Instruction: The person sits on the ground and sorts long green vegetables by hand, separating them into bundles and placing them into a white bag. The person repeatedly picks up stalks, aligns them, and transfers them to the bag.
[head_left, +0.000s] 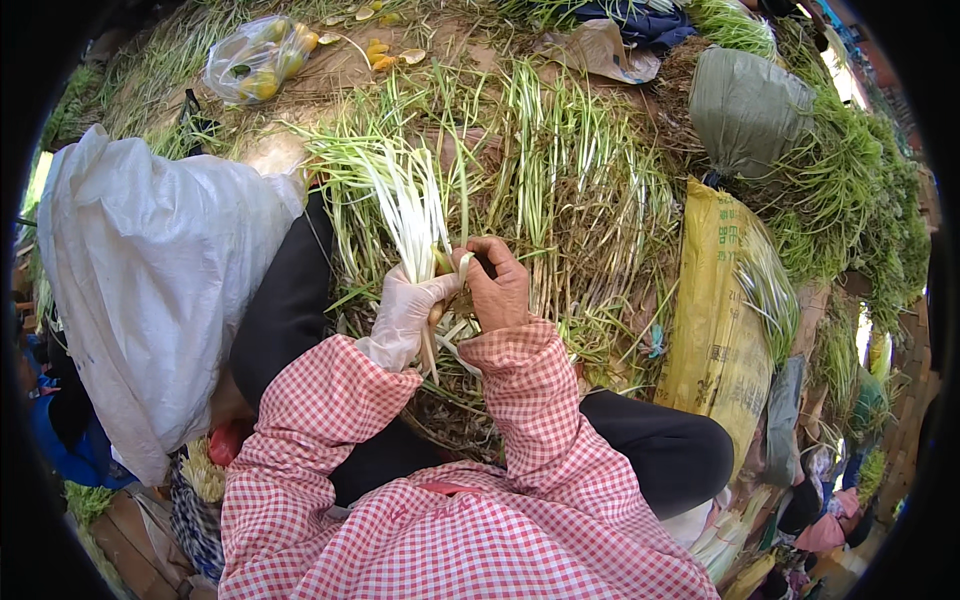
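Observation:
My left hand, in a thin whitish glove, is closed around a bunch of pale garlic shoots or similar stalks with green tips pointing away from me. Against that bunch, my bare right hand pinches a peeled leaf strip between thumb and finger. A few stalk ends stick out below the left hand. Beyond both hands lies a spread pile of uncleaned stalks, green at the far end and brown and husky nearer me.
A white woven sack stands at my left knee. On the right, a yellow woven sack bears cleaned stalks. Farther off are a tied grey-green bag, a green heap, and a plastic bag of fruit near peels. People sit at the edges.

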